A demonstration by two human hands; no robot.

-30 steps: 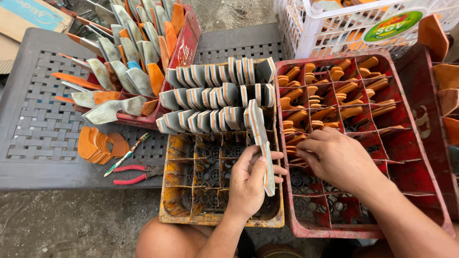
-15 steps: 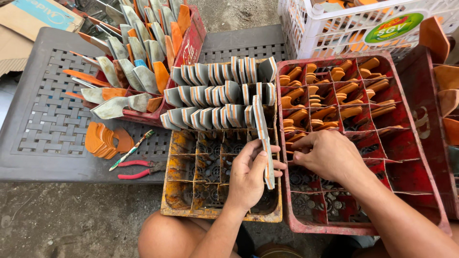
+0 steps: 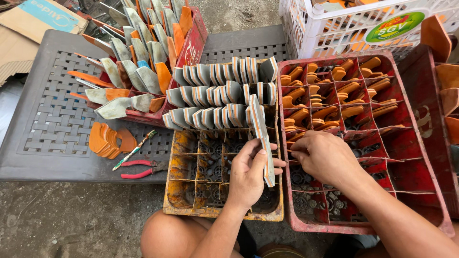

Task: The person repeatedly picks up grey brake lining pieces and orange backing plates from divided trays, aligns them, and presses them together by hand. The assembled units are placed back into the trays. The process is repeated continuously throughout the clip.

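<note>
My left hand point(image 3: 248, 172) grips a flat grey trowel blade with an orange edge point(image 3: 260, 131), held on edge over the yellow divided crate point(image 3: 184, 203). Rows of similar grey blades point(image 3: 217, 93) fill the far compartments of that crate. My right hand point(image 3: 325, 155) reaches into the red divided crate point(image 3: 430, 157) beside it, fingers curled at a compartment edge near the orange wooden handles point(image 3: 334, 93). Whether it holds a handle is hidden by the fingers.
A second red crate point(image 3: 191, 43) at the back left holds larger grey and orange blades. Red-handled pliers point(image 3: 141, 168), a thin tool point(image 3: 135, 150) and a stack of orange pieces point(image 3: 107, 141) lie on the grey lattice table point(image 3: 52, 114). A white basket point(image 3: 334, 24) stands behind.
My left hand has shifted slightly with the blade. My right hand has stayed over the red crate's compartments, moving only a little.
</note>
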